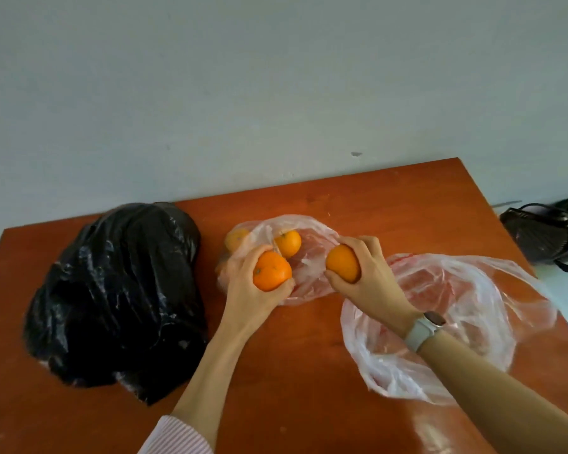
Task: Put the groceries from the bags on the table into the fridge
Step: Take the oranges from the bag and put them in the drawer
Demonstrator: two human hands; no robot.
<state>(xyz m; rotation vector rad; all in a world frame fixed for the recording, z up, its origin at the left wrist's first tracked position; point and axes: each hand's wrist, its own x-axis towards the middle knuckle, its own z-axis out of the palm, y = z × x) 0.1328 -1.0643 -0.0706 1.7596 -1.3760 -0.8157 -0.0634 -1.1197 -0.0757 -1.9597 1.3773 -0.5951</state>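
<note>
So, far out beyond the left hand (253, 286), a black plastic bag (118, 290) sits bunched up on the orange-brown table (292, 371); it's opaque, so I can't tell what's in it. The left hand, with a striped cuff (174, 435) pushed back near the elbow, has its fingers and thumb curled round an orange (272, 271), gripping it just above the table.

Right behind both hands lies a clear plastic bag (309, 280) with red print, mouth open toward the hands. Inside it, just past the left fingertips, sits a smaller orange with its stem end (288, 243) showing. Another orange (236, 239) is further left of that, blurred behind the film. An orange patch at the bag's left edge, beside the left hand, could be more fruit, can't tell.

The right hand (364, 276) grips a second orange (342, 263), fingers wrapped over the top and thumb under, over the same bag's open mouth. A watch with a pale band (423, 329) is on that wrist, and a tan sleeve (492, 381) covers the forearm.

Under and to the right of the right forearm, another clear plastic bag (456, 322) lies spread flat and crumpled; nothing shows inside it. Beyond that, off the table's right edge, dark bags (545, 234) sit low against the wall.
</note>
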